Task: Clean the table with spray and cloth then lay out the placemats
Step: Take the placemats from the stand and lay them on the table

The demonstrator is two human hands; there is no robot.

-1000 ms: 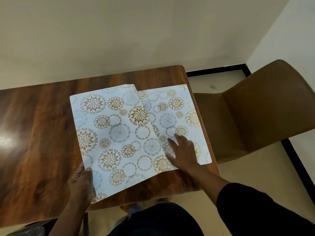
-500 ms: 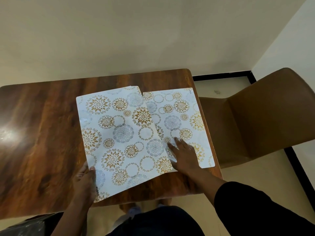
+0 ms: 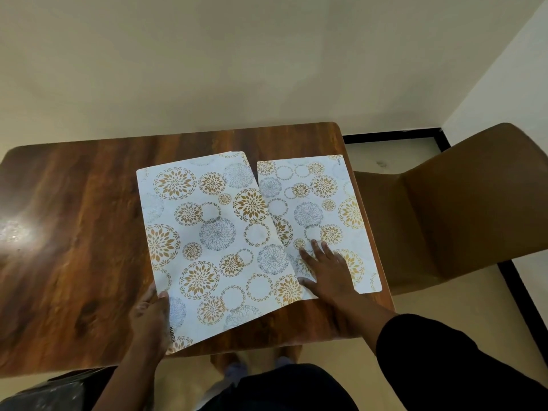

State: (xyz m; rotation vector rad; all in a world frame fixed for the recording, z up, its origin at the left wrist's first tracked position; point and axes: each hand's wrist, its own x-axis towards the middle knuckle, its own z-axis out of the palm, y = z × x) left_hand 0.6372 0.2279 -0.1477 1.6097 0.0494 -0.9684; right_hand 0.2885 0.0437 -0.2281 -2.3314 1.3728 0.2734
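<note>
Two white placemats with gold and grey floral circles lie on the dark wooden table. The right placemat lies flat near the table's right edge, and my right hand presses on its near part with straight, spread fingers. The left placemat sits tilted, its right edge overlapping the right one. My left hand grips the left placemat's near left corner, thumb on top, at the table's front edge. No spray bottle or cloth is in view.
A brown chair stands right of the table, close to its right edge. A cream wall runs behind the table. A dark object shows at the bottom left. A bright glare spot lies on the table's left part.
The left placemat has slid leftward under my left hand's grip, uncovering more of the right placemat. My right hand has stayed pressed on the right placemat.
</note>
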